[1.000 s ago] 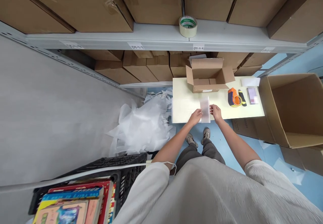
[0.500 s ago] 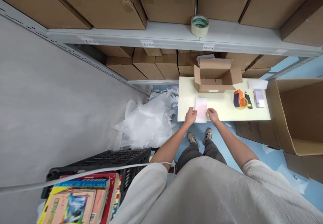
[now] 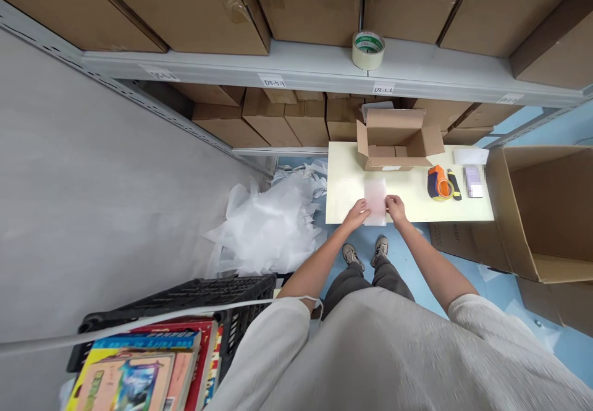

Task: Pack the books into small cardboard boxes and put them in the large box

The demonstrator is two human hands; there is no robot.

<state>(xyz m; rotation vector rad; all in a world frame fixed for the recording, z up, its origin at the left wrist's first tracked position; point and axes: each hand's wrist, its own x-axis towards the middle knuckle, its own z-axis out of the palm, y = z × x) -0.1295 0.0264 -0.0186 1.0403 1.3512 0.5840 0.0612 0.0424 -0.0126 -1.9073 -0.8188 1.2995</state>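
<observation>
At the table's point(image 3: 343, 182) near edge, a packet point(image 3: 375, 204) is flanked by left fingers point(image 3: 361, 205) and right fingers point(image 3: 390, 201), pinch unclear; if nudged outward, it could be dropped.

A storeroom with packing space: labelled metal shelving point(image 3: 319, 81), rows of cardboard boxes point(image 3: 306, 3), tape dispenser point(image 3: 436, 183).

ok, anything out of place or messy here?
Loose white sheets lie in a jumbled heap left of the table, and a stray pale sheet is on the floor at far right. They look scattered, not stacked. The packet between left hand and right hand shows no obvious damage.
</observation>
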